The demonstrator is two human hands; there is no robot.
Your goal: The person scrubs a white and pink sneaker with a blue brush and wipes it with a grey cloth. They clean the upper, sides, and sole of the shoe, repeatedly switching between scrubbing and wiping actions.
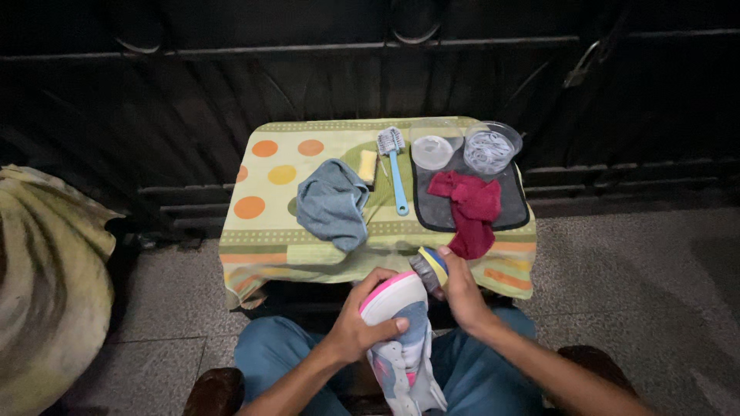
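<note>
Fingers of the left hand (362, 327) wrap the pink-soled grey sneaker (401, 339), while the right hand (461, 296) grips a small yellow-banded bottle (430, 267) against its toe.

Sneaker (405, 350) heel cut off below, sponge (430, 267) partly hidden by right hand (462, 296)

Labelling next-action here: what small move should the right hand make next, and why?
Probably stroke the small brush along the shoe's pink-edged sole: the right hand holds it at the toe, and the left hand braces the shoe on the lap.
</note>
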